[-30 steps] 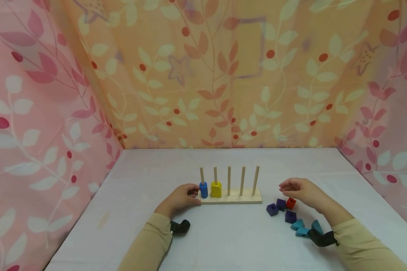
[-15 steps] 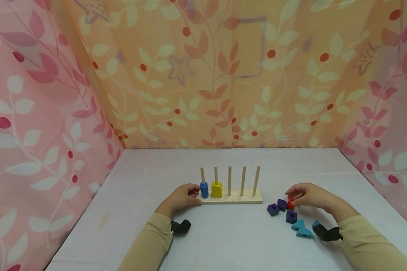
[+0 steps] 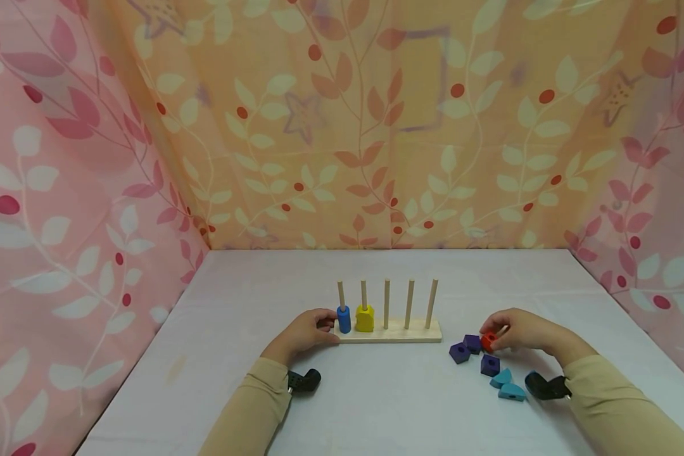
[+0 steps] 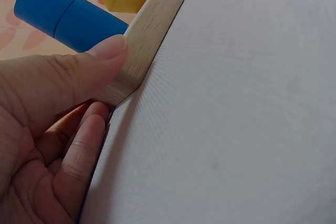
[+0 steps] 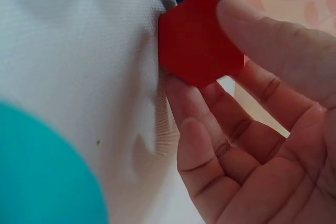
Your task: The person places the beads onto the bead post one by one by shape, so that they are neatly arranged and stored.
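Table (image 3: 376,405): white cloth surface, patterned curtains on three sides.
Peg board (image 3: 416,332): wooden base with five upright pegs, mid-table; taken as the landmark.
Blue cylinder (image 3: 344,319): seated on the leftmost peg of the board.
Yellow block (image 3: 365,318): on the second peg, just right of the blue cylinder; the other three pegs are bare.
Loose blocks: right of the board's right end, on the cloth. Three purple blocks (image 3: 460,352) nearest the board, teal blocks (image 3: 500,379) further toward the person.
Left hand (image 3: 303,330): at the board's left end; thumb (image 4: 105,51) lies on top of the base, fingers curled at its corner, so it grips the board and steadies it.
Right hand (image 3: 519,329): right of the board, among the loose blocks; thumb and fingers pinch the red hexagonal block (image 5: 197,38).
Red block, place: beside the purple blocks, at or just off the cloth; wrist view is too close to tell if it is lifted.
Step in hand (judgement): pick-up of the red block, grasp made.
Next move (judgement): lift clear of the purple blocks, carry left to a bare peg, line the block's hole over the peg tip, lower it.
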The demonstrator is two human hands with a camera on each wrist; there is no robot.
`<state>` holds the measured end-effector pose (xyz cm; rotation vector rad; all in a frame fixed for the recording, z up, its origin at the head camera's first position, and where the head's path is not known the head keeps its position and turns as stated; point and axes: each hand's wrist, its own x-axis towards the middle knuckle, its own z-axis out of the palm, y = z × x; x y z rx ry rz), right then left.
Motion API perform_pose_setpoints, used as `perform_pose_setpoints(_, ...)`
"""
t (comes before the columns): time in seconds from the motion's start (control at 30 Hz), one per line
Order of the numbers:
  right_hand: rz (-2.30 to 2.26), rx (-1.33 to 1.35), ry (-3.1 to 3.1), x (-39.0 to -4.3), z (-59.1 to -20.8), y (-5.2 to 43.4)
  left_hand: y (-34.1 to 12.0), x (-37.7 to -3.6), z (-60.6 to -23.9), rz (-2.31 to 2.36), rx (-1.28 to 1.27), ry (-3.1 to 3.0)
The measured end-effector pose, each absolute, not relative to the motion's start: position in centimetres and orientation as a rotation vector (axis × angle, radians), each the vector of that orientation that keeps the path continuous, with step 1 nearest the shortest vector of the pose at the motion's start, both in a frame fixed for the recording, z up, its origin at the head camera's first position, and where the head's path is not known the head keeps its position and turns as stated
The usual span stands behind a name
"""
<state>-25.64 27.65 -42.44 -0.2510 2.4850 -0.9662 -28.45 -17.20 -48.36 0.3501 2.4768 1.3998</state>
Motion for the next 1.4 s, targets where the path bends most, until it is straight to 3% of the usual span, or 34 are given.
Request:
perform_pose_setpoints(0.37,-0.912,-0.264,2.537,-26.0,-42.1,27.6,-17.2,-28.3,-48.1,1.396,0.377,2.482)
perform_pose_setpoints(0.67,-1.008,-0.336,2.693,-26.6,-39.2,26.8,-17.2,-28.3,-48.0,1.395,0.377,2.48)
perform_pose_setpoints(1.13,-1.372,-0.502,2.787,-26.8,-33.1,20.8,-17.2,-28.3,-48.1,1.403,0.37,2.471)
perform_pose_setpoints(1.4,-1.507,-0.674,2.711,-27.3,-31.5,16.9,-17.2,-28.4,-48.2,1.411,0.387,2.474)
